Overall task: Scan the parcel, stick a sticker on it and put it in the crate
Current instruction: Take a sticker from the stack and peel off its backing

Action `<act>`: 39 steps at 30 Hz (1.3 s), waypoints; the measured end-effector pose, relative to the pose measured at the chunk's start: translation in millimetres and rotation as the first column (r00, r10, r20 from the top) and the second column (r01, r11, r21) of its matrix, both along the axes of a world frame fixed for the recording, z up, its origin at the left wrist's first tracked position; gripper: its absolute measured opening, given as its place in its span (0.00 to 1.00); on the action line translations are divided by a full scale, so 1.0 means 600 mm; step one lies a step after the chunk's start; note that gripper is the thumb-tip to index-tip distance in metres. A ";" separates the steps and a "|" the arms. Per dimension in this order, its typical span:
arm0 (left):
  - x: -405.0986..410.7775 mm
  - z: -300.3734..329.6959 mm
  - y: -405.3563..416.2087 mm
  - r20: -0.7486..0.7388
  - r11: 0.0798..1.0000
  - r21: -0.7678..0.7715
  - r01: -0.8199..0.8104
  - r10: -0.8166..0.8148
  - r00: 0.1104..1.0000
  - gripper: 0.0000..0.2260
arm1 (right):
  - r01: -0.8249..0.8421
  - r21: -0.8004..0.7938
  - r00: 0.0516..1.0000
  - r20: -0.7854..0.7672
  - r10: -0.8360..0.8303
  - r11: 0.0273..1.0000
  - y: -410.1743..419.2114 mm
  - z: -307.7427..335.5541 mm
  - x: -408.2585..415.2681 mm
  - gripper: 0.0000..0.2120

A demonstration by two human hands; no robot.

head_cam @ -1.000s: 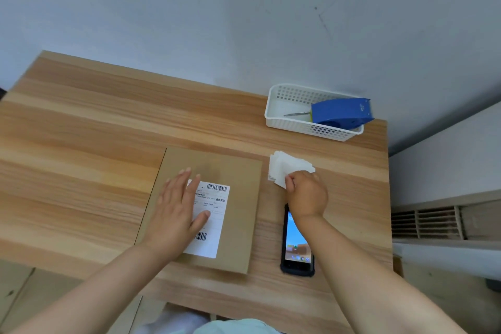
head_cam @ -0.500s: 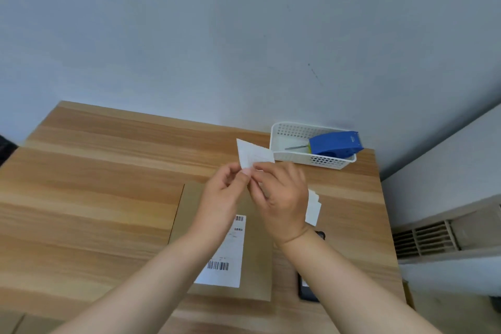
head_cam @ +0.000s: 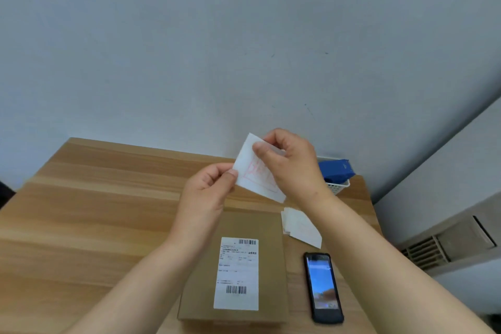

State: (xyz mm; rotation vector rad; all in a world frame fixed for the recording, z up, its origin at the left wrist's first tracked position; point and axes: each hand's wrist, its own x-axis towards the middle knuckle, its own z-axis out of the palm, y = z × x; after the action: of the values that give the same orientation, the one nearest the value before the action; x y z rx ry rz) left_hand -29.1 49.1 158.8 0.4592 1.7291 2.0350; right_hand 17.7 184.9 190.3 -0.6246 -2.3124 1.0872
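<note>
A flat brown cardboard parcel (head_cam: 195, 287) lies on the wooden table, near its front edge, with a white barcode label (head_cam: 236, 274) on top. Above it both hands hold a white sticker sheet (head_cam: 254, 176) with faint red print. My left hand (head_cam: 208, 192) pinches the sheet's lower left corner. My right hand (head_cam: 290, 163) grips its upper right part between thumb and fingers. A black handheld scanner (head_cam: 323, 287) with a lit screen lies to the right of the parcel.
A small stack of white sticker sheets (head_cam: 301, 226) lies on the table (head_cam: 95, 211) beyond the scanner. A white basket (head_cam: 339, 187) holding a blue tape dispenser (head_cam: 336, 169) stands at the far right corner by the wall. A vent unit (head_cam: 447, 241) sits right of the table.
My left hand left the parcel and my right hand lifted one sheet from the stack. Both hands now hold it higher, and the view has tilted upward.
</note>
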 end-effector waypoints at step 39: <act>-0.060 0.008 -0.013 -0.048 0.984 -0.177 0.027 -0.036 0.998 0.05 | -0.008 -0.479 0.998 0.056 0.040 0.878 0.037 -0.011 0.016 0.10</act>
State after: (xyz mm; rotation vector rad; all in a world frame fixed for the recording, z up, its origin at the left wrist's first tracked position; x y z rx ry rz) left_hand -65.4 41.0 163.7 0.4817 1.9002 1.8433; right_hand 27.6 207.2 183.8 -0.8224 -2.1078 1.6983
